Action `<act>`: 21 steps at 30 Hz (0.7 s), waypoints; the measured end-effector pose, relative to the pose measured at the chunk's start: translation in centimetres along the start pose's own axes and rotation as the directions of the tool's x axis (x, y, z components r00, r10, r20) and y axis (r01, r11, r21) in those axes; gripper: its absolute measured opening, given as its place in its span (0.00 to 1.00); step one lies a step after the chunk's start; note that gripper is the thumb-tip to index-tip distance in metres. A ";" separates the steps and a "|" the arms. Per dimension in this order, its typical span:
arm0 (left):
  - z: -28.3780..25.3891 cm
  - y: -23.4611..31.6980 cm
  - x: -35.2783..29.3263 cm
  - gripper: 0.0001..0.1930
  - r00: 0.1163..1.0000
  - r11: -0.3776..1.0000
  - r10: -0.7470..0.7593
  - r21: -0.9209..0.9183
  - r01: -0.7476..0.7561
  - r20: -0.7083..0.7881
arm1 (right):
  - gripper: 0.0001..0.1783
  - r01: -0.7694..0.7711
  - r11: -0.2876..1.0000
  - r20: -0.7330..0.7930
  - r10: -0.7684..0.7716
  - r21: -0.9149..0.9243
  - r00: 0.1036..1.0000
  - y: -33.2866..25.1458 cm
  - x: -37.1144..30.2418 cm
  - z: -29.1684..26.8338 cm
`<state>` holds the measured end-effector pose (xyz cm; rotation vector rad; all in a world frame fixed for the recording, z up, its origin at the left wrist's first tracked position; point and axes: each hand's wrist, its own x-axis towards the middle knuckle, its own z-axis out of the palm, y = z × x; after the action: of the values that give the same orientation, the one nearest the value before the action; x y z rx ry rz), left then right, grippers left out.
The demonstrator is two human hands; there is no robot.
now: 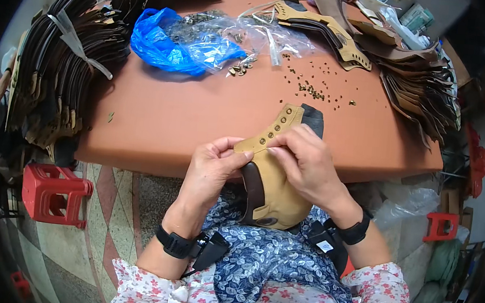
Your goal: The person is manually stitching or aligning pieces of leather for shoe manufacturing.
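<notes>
A tan leather shoe upper [288, 193] with a dark brown padded collar and a dark grey tongue rests against my lap at the table's near edge. A row of round brass eyelets [278, 128] runs along its lacing strip. My left hand [211, 166] pinches the lower end of that strip between thumb and fingers. Over the upper, my right hand [305, 163] is closed, its thumb and fingertips meeting at the strip just below the lowest set eyelet. Whatever lies between those fingertips is too small or hidden to make out.
Small brass pieces [312, 92] lie scattered on the orange-brown table [159, 115]. Beyond are a blue plastic bag [154, 43] and clear bags of metal fittings. Bundled leather pieces [67, 73] are stacked left, more uppers [415, 86] right. A red stool [54, 193] stands left.
</notes>
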<state>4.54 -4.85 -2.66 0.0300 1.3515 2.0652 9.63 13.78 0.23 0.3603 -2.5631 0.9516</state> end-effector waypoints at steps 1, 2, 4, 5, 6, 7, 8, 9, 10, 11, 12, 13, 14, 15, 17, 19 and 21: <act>0.0 -0.1 0.0 0.13 1.000 1.000 0.004 -0.001 -0.004 0.000 | 0.04 0.021 1.000 0.002 -0.021 -0.013 1.000 0.0 0.1 0.6; 0.0 -0.1 0.1 0.13 1.000 1.000 0.007 -0.001 -0.007 0.000 | 0.05 0.034 0.999 0.009 -0.034 -0.030 0.999 0.0 0.2 0.8; -0.1 -0.2 0.0 0.13 1.000 1.000 0.027 0.010 -0.027 0.011 | 0.06 0.062 0.996 0.024 -0.061 -0.057 0.998 -0.2 0.4 1.0; -0.2 -0.1 -0.1 0.13 0.999 0.999 0.037 0.016 -0.037 0.013 | 0.06 0.070 0.995 0.038 -0.067 -0.074 0.997 -0.3 0.5 1.0; -0.1 0.1 -0.3 0.13 0.999 0.999 0.039 0.018 -0.039 0.003 | 0.06 0.077 0.993 0.051 -0.073 -0.091 0.996 -0.5 0.6 1.0; 0.0 0.1 -0.3 0.12 0.999 0.999 0.040 0.019 -0.040 0.004 | 0.06 0.081 0.990 0.060 -0.074 -0.117 0.995 -0.4 0.6 1.0; 0.1 0.0 -0.2 0.12 0.999 0.999 0.042 0.021 -0.042 0.004 | 0.06 0.085 0.988 0.060 -0.078 -0.129 0.995 -0.4 0.6 1.1; 0.1 -0.1 -0.1 0.12 0.999 0.999 0.042 0.025 -0.042 0.003 | 0.06 0.089 0.986 0.059 -0.081 -0.141 0.995 -0.3 0.6 1.2; 0.1 -0.3 -0.1 0.11 0.999 0.999 0.043 0.029 -0.043 0.001 | 0.06 0.093 0.984 0.059 -0.085 -0.153 0.995 -0.2 0.5 1.2; 0.2 -0.3 -0.1 0.11 0.999 0.998 0.043 0.036 -0.043 -0.004 | 0.06 0.096 0.983 0.061 -0.088 -0.159 0.994 -0.2 0.5 1.3; 0.2 -0.2 -0.1 0.11 0.999 0.998 0.046 0.040 -0.046 -0.008 | 0.06 0.099 0.981 0.062 -0.090 -0.165 0.994 -0.1 0.6 1.3; 0.3 -0.1 -0.2 0.11 0.999 0.998 0.050 0.045 -0.049 -0.013 | 0.06 0.104 0.980 0.063 -0.094 -0.170 0.994 -0.2 0.6 1.3; 0.4 0.0 -0.3 0.10 0.998 0.997 0.054 0.050 -0.053 -0.017 | 0.06 0.107 0.979 0.066 -0.097 -0.173 0.993 -0.2 0.7 1.3; 0.4 0.0 -0.3 0.10 0.998 0.997 0.056 0.057 -0.055 -0.018 | 0.06 0.111 0.978 0.069 -0.100 -0.176 0.993 -0.3 0.7 1.3; 0.3 -0.1 -0.2 0.10 0.998 0.996 0.062 0.071 -0.061 -0.016 | 0.06 0.106 0.976 0.066 -0.095 -0.188 0.993 -0.4 0.7 1.3; 0.6 0.1 -0.4 0.10 0.998 0.995 0.064 0.077 -0.062 -0.024 | 0.06 0.091 0.975 0.057 -0.081 -0.203 0.995 -0.5 0.7 1.3; 0.7 0.0 -0.5 0.10 0.997 0.994 0.070 0.090 -0.067 -0.032 | 0.06 0.073 0.976 0.051 -0.064 -0.206 0.997 -0.6 0.7 1.5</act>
<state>5.19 -4.53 -2.19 0.0793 1.4825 2.0693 8.84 12.27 -0.17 0.4104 -2.6409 0.6497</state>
